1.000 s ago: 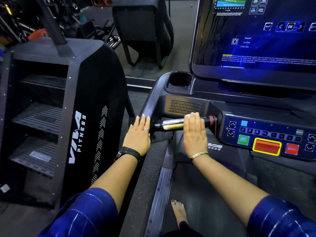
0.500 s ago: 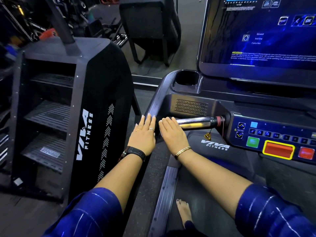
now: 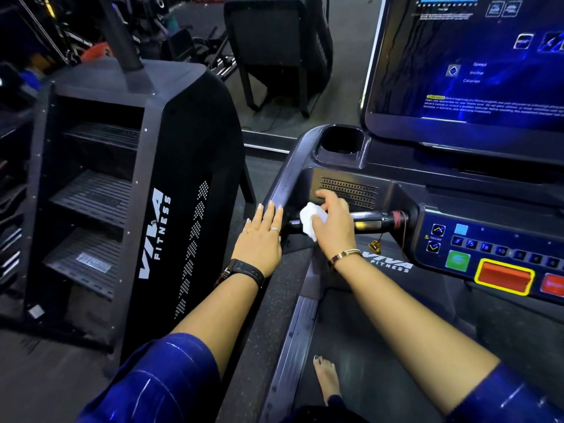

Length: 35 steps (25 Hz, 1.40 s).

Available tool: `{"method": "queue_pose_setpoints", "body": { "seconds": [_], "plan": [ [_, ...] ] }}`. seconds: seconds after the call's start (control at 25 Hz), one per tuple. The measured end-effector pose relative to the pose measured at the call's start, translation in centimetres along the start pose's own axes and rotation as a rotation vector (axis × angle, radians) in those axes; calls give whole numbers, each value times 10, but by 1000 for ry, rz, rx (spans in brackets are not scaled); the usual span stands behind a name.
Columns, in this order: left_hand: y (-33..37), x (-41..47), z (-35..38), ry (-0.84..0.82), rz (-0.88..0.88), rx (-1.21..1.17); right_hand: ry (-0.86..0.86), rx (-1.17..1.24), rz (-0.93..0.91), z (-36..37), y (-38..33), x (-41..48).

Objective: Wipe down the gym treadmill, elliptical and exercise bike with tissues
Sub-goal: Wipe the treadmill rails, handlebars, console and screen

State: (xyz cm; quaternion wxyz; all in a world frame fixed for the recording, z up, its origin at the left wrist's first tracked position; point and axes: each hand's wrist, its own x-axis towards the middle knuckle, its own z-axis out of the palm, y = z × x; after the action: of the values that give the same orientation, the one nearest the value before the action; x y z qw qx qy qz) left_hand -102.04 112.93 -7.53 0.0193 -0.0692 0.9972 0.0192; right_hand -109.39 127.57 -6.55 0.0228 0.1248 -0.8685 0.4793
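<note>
Right hand grasps a crumpled white tissue, holding it on the left end of the short chrome-and-black horizontal grip bar of the dark grey treadmill, just below the slotted vent. Left hand is released, fingers straight and flat on the treadmill's left side arm, just beside the tissue. A tall black stair machine stands to the left; a bare foot rests on the belt.
</note>
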Motion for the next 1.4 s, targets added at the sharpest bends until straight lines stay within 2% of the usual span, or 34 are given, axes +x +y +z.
{"method": "queue_pose_setpoints", "body": {
  "seconds": [0.08,0.2,0.24,0.32,0.4,0.48,0.56,0.68,0.88,0.96,1.04,1.12,1.24,1.28,1.32,1.4],
  "plan": [
    [0,0,0,3,-3,3,-26,-92,-128,3,-3,1],
    [0,0,1,6,-4,7,84,-657,-480,19,12,-4],
    [0,0,1,4,-5,10,113,-781,-578,22,19,-4],
    [0,-1,1,0,-9,15,100,-820,-708,32,33,-6],
    [-1,1,0,0,-7,20,2,-928,-719,40,38,-5],
    [-1,1,0,-3,-7,26,-140,-1037,-654,46,38,-3],
    [0,0,0,-6,-11,23,-166,-1080,-638,43,36,1],
    [-1,0,0,-3,-7,-5,-2,-1043,-662,22,46,5],
    [-1,0,-2,-4,-1,-17,319,-1011,-598,-32,86,-2],
    [-1,0,-2,1,1,-16,388,-817,-656,-40,94,-12],
    [-1,1,-1,0,4,-19,371,-469,-602,-39,92,-33],
    [0,1,-1,1,4,-25,364,-32,-284,-32,80,-54],
    [0,1,-1,1,5,-28,534,686,570,-22,67,-50],
    [0,0,-1,-2,5,-26,541,942,759,-25,66,-41],
    [0,0,-1,-3,4,-25,531,1146,829,-30,65,-32],
    [0,1,-2,3,6,-27,536,1510,776,-40,58,-15]
  ]
}}
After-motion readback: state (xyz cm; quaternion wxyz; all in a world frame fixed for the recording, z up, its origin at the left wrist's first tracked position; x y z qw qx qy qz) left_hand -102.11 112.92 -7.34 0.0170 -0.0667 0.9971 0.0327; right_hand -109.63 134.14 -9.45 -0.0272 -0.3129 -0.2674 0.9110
